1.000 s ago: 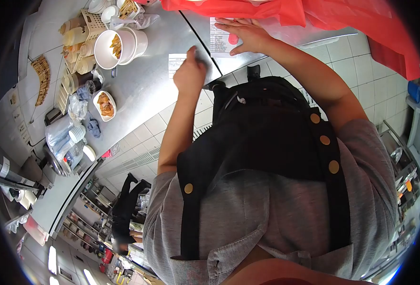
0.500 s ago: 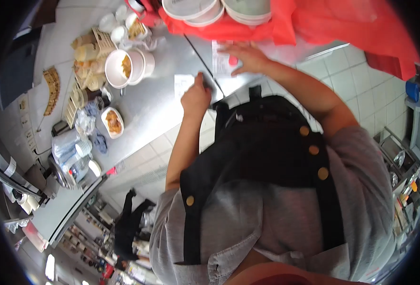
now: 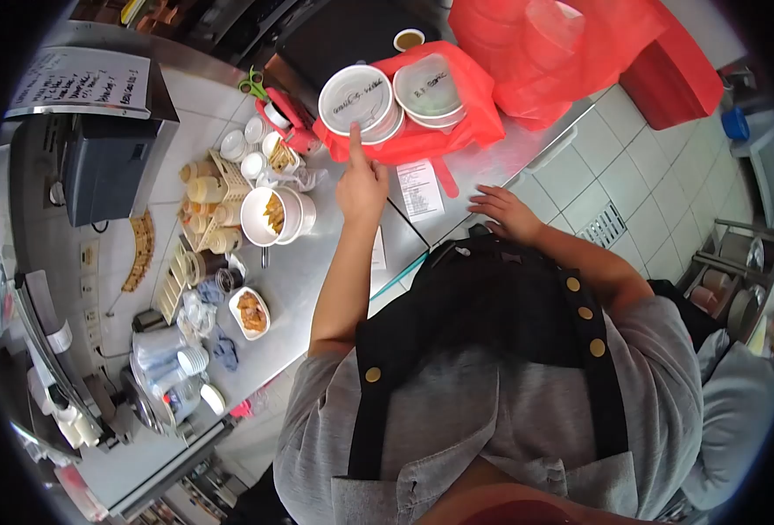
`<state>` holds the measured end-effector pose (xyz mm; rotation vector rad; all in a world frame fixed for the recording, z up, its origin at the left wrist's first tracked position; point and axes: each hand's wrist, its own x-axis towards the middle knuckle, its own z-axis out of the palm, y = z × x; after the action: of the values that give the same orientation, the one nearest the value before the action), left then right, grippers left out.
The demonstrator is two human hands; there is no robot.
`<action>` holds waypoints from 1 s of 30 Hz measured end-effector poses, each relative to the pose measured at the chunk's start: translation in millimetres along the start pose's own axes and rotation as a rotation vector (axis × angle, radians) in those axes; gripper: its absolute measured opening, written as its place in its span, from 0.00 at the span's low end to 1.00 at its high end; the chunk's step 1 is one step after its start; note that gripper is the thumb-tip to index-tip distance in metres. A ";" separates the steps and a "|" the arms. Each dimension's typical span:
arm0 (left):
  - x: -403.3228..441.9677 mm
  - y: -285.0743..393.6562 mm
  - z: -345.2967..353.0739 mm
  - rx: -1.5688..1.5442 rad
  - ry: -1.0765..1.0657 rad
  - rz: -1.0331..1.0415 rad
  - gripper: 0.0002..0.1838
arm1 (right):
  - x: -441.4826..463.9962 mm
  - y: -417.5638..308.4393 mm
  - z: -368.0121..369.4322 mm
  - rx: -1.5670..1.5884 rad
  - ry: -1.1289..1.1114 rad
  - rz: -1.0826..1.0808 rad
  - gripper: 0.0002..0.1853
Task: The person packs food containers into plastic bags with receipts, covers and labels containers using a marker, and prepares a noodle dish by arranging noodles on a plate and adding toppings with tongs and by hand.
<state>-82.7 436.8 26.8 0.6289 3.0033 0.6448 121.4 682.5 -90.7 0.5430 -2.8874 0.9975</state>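
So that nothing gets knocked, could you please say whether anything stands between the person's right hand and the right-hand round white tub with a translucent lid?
Yes: the near edge of the red plastic bag lies between the right hand and that round white tub, as does a narrow red strip nearer the hand.

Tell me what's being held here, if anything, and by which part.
Nothing, it seems: the left hand points a finger at a white lidded tub, and the right hand looks empty.
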 end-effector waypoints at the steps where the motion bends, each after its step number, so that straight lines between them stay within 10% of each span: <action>1: 1.0 -3.2 6.2 -0.012 0.010 0.025 0.46 | -17.2 -2.3 -7.6 0.005 0.049 0.033 0.27; 3: -7.5 -11.2 22.8 -0.235 0.266 0.178 0.45 | -53.7 -13.3 -20.0 -0.018 0.172 0.181 0.26; 7: -10.4 -34.6 58.5 0.063 -0.108 0.063 0.44 | -116.1 -30.0 -24.2 -0.063 0.471 0.570 0.24; 14: 11.6 32.9 33.0 -0.071 -0.044 0.345 0.46 | -151.6 -54.7 -26.4 -0.048 0.700 0.898 0.21; 25: -9.5 28.6 53.5 -0.334 -0.090 0.293 0.39 | -1.1 -113.4 -166.3 -0.385 1.213 0.538 0.29; 30: 32.9 119.3 -13.3 -0.586 0.072 0.685 0.19 | 58.9 -114.4 -253.5 -0.349 1.366 0.516 0.48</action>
<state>-68.4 543.9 88.6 1.5800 2.3797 1.4981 85.5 733.6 186.6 -0.6948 -1.8040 0.4758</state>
